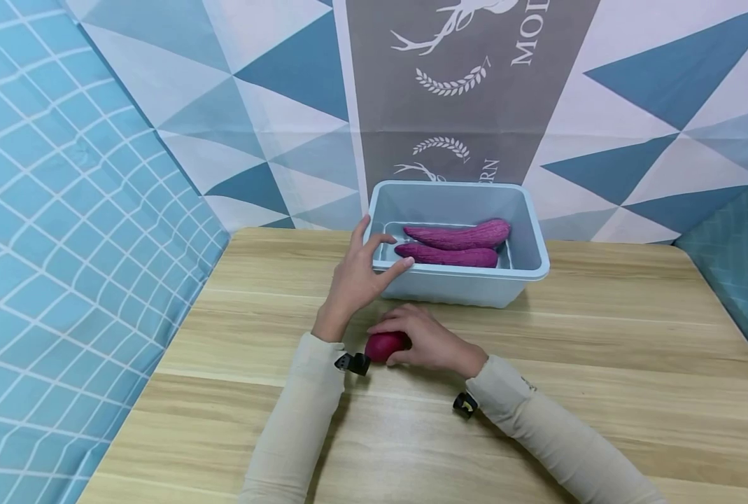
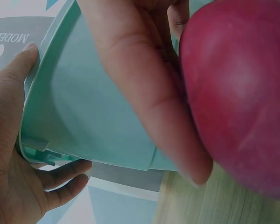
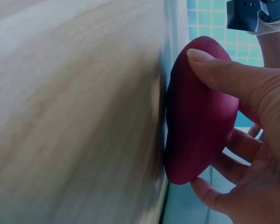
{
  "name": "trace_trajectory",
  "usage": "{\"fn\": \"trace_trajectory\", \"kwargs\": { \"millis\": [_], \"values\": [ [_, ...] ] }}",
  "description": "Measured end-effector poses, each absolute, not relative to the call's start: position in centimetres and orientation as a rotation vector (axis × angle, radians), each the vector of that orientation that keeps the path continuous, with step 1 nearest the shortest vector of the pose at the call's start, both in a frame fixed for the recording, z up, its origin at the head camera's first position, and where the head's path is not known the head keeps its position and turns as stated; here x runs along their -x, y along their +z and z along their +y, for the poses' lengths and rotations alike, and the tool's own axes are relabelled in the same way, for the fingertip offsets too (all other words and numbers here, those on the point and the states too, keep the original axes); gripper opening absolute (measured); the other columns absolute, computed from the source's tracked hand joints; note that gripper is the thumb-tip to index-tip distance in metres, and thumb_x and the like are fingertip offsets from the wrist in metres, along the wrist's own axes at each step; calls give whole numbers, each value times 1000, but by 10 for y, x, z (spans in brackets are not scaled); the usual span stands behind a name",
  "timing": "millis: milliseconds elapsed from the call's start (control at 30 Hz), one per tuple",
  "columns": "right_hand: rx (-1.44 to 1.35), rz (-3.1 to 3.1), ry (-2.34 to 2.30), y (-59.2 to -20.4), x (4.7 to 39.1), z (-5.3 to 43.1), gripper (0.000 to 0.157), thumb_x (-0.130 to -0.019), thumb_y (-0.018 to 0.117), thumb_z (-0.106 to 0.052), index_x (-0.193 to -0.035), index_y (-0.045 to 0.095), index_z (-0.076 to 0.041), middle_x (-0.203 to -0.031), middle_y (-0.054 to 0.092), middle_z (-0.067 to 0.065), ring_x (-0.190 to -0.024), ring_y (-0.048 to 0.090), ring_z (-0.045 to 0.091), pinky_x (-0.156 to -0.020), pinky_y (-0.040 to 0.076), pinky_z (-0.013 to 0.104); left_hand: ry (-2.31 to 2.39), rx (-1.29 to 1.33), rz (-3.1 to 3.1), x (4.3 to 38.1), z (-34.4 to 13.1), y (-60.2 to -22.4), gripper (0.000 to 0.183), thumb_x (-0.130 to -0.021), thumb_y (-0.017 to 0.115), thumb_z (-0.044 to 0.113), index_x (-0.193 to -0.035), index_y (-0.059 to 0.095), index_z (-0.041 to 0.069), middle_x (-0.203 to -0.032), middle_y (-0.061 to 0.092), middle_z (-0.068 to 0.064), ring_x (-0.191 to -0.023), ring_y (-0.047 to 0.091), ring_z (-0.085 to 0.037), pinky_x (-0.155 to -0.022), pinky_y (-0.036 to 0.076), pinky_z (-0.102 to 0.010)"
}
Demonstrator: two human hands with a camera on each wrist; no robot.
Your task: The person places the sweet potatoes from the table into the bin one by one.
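My right hand (image 1: 427, 339) holds a smooth, dark red, mango-like fruit (image 1: 385, 346) low over the wooden table. In the right wrist view, the thumb lies along one side of the fruit (image 3: 203, 116) and the fingers are on the other. My left hand (image 1: 356, 273) holds the near left corner of a light blue plastic bin (image 1: 455, 285), its thumb on the front rim and its fingers spread at the left side. Two purple sweet potatoes (image 1: 464, 234) lie inside that bin. Close up in the left wrist view, the fruit (image 2: 242, 88) covers part of the bin's wall (image 2: 93, 102).
The wooden table (image 1: 632, 364) reaches back to a patterned wall cloth (image 1: 285, 84) right behind the bin. At the left hangs a blue checked cloth (image 1: 65, 210). Small black wrist cameras (image 1: 353, 363) sit on both sleeves.
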State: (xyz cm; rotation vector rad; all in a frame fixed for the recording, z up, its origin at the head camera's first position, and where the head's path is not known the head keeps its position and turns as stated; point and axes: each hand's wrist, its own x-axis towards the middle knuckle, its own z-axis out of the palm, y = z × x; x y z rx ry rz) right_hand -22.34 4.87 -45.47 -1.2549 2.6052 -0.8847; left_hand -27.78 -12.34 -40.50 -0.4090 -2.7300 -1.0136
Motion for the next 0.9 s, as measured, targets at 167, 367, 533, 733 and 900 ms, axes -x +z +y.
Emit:
{"fn": "trace_trajectory", "kwargs": {
  "millis": [167, 367, 533, 733, 900],
  "values": [
    [1234, 2592, -900, -453, 222, 50, 52, -80, 86, -24, -130, 69, -19, -130, 67, 4, -125, 56, 23, -104, 44, 49, -1016, 402, -2731, 277, -124, -405, 57, -88, 59, 71, -127, 60, 29, -171, 12, -3, -123, 63, -37, -69, 55, -44],
    [1195, 2587, -928, -451, 220, 53, 51, -83, 84, -24, -131, 68, -19, -131, 66, 4, -125, 56, 24, -102, 45, 48, -1008, 402, -2728, 277, -123, -404, 55, -89, 60, 69, -127, 61, 29, -171, 13, -5, -128, 60, -38, -75, 56, -49],
    [1203, 2596, -930, -449, 220, 55, 51, -84, 83, -26, -132, 67, -18, -132, 66, 4, -125, 57, 24, -102, 45, 49, -999, 400, -2729, 277, -123, -405, 54, -89, 61, 68, -126, 61, 28, -171, 13, -4, -125, 62, -37, -72, 56, -45],
    [1181, 2610, -953, -445, 219, 60, 52, -85, 82, -28, -133, 67, -19, -132, 66, 3, -122, 57, 22, -99, 46, 46, -996, 392, -2731, 278, -123, -406, 54, -89, 60, 69, -125, 61, 29, -171, 12, -1, -122, 64, -36, -68, 55, -41],
    [1157, 2622, -977, -439, 217, 62, 52, -84, 83, -27, -133, 67, -19, -131, 66, 3, -123, 56, 23, -103, 42, 52, -1004, 397, -2722, 278, -123, -405, 55, -89, 60, 69, -126, 61, 29, -171, 12, -1, -123, 64, -37, -68, 55, -40]
  ]
}}
